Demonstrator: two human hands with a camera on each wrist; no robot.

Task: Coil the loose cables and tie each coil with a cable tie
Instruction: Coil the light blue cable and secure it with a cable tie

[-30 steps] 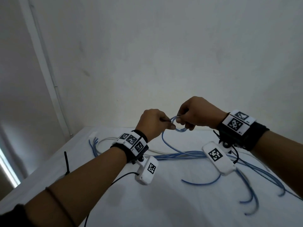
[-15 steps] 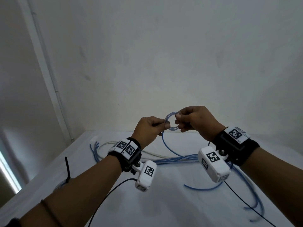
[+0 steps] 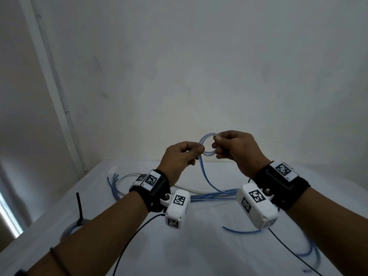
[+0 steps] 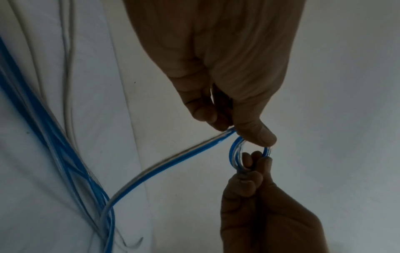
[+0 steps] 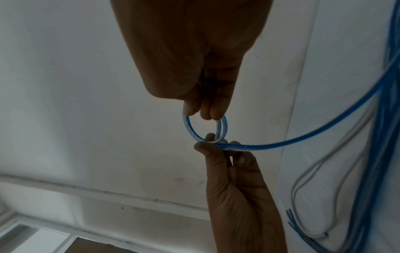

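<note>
Both hands pinch a small ring of thin blue-and-clear plastic cable (image 3: 207, 144) above the white table (image 3: 199, 246): left hand (image 3: 179, 158) one side, right hand (image 3: 237, 150) the other. It looks light and springy, so hold where loops cross.

The small coil of blue-and-clear cable (image 3: 207, 144) hangs in the air above the far part of the white cloth-covered surface (image 3: 199, 246), between the two hands: the left hand (image 3: 180, 159) pinches its left side, the right hand (image 3: 237, 149) its right. From the coil one strand drops to the loose bundle of blue cables (image 3: 214, 195) lying across the surface behind the wrists. A thin white cable (image 3: 127, 177) lies at far left. A tied cable coil with an upright black cable tie (image 3: 79, 208) sits near the left edge.
</note>
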